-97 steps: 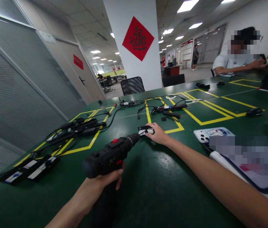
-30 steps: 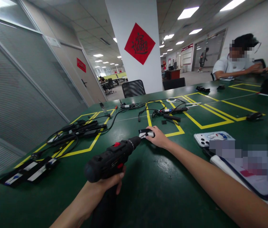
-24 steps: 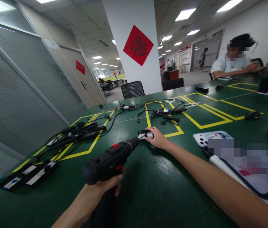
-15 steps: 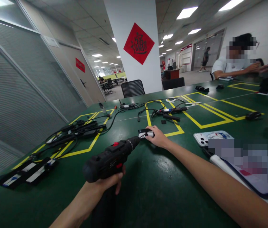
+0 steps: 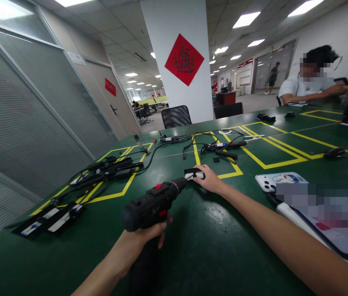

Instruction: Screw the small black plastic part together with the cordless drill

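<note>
My left hand is wrapped round the grip of a black cordless drill with red buttons. The drill lies roughly level, its chuck aimed away from me at a small black-and-white part on the table. Fingers of my right hand pinch that part from the right and hold it against the green surface. The drill's tip is right at the part's near left side; whether it touches cannot be made out. My right hand partly covers the part, so its exact kind is unclear.
Tangled black cables and flat black-and-white pieces lie on the left. Further back are a pen-like tool and more cables. A phone rests at the right near a blurred device. A person sits across the table.
The view has shifted slightly, so the scene sits a little further right. The drill's rear end has swung slightly right, while its tip stays at the part. Both grips are unchanged.
</note>
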The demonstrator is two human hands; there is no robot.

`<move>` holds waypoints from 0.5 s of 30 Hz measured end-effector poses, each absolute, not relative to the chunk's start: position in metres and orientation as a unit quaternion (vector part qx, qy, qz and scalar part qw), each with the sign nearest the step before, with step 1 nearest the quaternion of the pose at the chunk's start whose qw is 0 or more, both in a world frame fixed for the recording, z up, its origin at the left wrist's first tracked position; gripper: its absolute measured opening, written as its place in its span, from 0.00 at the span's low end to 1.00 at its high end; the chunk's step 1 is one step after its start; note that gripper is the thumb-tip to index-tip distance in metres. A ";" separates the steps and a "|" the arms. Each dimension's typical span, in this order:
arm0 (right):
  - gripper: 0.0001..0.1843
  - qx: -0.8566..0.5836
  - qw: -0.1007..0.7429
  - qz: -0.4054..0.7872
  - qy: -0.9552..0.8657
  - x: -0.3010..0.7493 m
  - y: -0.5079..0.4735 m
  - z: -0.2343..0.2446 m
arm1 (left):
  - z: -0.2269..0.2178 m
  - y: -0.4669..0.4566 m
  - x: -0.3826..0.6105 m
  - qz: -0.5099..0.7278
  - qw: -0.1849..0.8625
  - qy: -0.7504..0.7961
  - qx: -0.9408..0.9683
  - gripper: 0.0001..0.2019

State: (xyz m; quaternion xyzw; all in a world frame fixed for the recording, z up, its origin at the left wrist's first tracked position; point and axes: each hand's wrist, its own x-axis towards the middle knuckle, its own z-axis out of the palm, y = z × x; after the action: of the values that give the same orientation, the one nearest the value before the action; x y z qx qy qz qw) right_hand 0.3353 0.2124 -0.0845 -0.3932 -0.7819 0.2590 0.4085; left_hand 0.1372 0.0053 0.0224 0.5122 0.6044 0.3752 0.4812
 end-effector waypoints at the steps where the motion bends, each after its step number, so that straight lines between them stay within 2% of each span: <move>1: 0.23 -0.394 0.409 0.259 -0.782 0.335 0.213 -0.085 | 0.022 0.005 0.137 0.375 0.480 0.603 0.515 0.12; 8: 0.23 -0.386 0.416 0.252 -0.784 0.334 0.214 -0.086 | 0.017 0.006 0.132 0.353 0.500 0.614 0.498 0.15; 15: 0.23 -0.387 0.417 0.253 -0.783 0.334 0.214 -0.086 | 0.019 0.006 0.133 0.347 0.472 0.628 0.512 0.14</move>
State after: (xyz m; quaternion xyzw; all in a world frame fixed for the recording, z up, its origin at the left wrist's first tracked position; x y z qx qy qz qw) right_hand 0.3344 0.2140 -0.0860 -0.3872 -0.7826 0.2528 0.4167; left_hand 0.1335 0.0057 0.0189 0.5125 0.6276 0.3467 0.4725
